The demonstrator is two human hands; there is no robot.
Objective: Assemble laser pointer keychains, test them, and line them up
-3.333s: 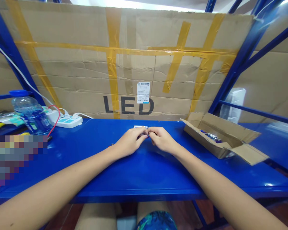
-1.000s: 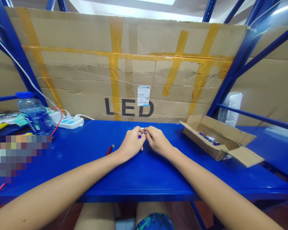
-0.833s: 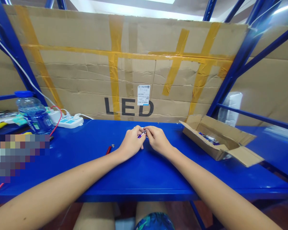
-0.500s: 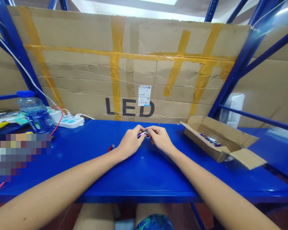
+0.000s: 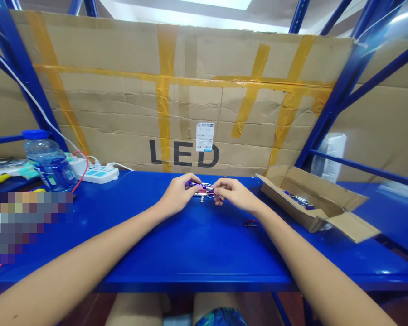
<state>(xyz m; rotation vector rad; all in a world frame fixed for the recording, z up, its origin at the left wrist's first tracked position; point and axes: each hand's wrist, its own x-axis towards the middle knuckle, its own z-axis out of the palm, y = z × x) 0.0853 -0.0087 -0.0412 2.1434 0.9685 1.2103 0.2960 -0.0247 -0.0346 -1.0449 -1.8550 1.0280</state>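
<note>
Blue steel shelving (image 5: 323, 113) frames a workspace backed by a taped cardboard sheet (image 5: 105, 104), its black "LED" lettering (image 5: 183, 153) rising directly above the person's hands. On the blue desk (image 5: 139, 258), a seated worker has just drawn both hands a little apart, and a small purple-and-silver piece (image 5: 204, 187) now shows more clearly between them, held just above the desk. The left grip (image 5: 178, 194) pinches one end of it between thumb and fingers, while the right grip (image 5: 233, 190) pinches the other end, the two closed on the same piece with a narrow gap between the hands. The piece is too small to identify from here; red marks show along it, and a tiny silver fitting (image 5: 201, 199) sits just below it, near the right grip. Further right of that grip, an open cardboard box (image 5: 302, 213) rests on the desk, holding more small purple and metal items (image 5: 299, 199). A little loop of dark and red wire (image 5: 250, 222) lies on the desk, just beyond the right forearm. Well left of the left grip, a white power strip (image 5: 100, 173) and a large plastic water bottle (image 5: 49, 167) stand at the back of the desk, with a red wire (image 5: 83, 165) curving between them.
</note>
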